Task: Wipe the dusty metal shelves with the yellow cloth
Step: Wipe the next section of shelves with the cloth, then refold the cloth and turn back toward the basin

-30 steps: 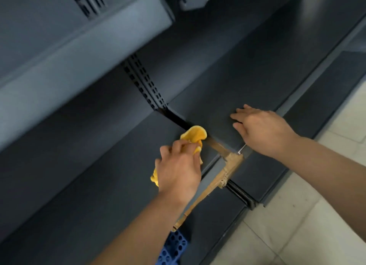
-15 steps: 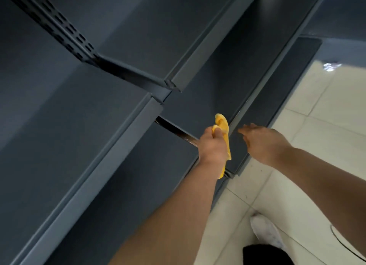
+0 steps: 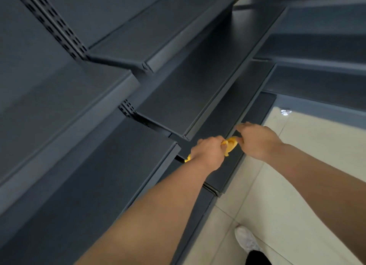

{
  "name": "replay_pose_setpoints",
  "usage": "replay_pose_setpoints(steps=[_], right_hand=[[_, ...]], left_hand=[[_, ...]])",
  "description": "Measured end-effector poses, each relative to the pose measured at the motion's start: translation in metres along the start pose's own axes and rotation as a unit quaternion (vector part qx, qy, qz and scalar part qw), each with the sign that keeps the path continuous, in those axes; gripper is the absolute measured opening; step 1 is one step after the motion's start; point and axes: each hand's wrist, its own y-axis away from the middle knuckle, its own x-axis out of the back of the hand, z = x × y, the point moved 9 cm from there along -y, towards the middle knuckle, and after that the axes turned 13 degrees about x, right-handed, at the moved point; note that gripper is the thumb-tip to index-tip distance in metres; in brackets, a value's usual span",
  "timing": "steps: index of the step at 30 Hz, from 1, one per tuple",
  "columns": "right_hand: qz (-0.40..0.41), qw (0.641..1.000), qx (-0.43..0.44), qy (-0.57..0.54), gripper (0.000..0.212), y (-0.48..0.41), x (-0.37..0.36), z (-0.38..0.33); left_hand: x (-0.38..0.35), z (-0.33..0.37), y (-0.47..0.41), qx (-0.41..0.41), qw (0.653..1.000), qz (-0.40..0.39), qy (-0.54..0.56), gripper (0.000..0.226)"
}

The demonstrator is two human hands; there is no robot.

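Dark grey metal shelves (image 3: 190, 90) step down in several tiers from upper left to lower right. My left hand (image 3: 208, 153) is closed around the yellow cloth (image 3: 230, 145), bunched up, in front of the lower shelf tiers. Most of the cloth is hidden inside the fist; one end sticks out to the right and a small tip shows below the wrist. My right hand (image 3: 257, 141) is right beside that end, its fingertips touching or pinching the cloth. Whether it grips the cloth is unclear.
A perforated upright rail (image 3: 57, 27) runs down the back panel at upper left. Another run of shelving (image 3: 316, 53) meets this one at the right. Pale floor tiles (image 3: 297, 185) lie at lower right, with my white shoe (image 3: 246, 240) on them.
The view has pulled back and up, showing more shelf tiers. My left hand lifted the cloth off the lower shelf, and my right hand came over to meet the cloth's end.
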Motion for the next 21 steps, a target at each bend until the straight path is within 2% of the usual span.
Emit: replay_pose_setpoints(steps=[5,9,14,18,21], right_hand=[[0.05,0.999,-0.001,0.001,0.034,0.032,0.071,-0.024],[0.07,0.997,-0.002,-0.01,0.047,0.063,0.111,-0.051],[0.088,0.996,-0.021,0.016,0.019,0.111,0.143,-0.077],[0.092,0.994,-0.04,0.049,0.02,0.14,0.158,-0.079],[0.124,0.988,-0.043,0.085,0.016,0.153,0.17,-0.076]], left_hand=[[0.079,0.022,0.044,-0.032,0.999,0.033,0.024,0.027],[0.122,0.03,0.089,-0.064,0.996,0.042,0.051,0.027],[0.155,0.038,0.14,-0.092,0.99,0.059,0.089,0.021],[0.162,0.044,0.158,-0.109,0.987,0.05,0.104,0.014],[0.169,0.054,0.162,-0.125,0.984,0.05,0.116,0.014]])
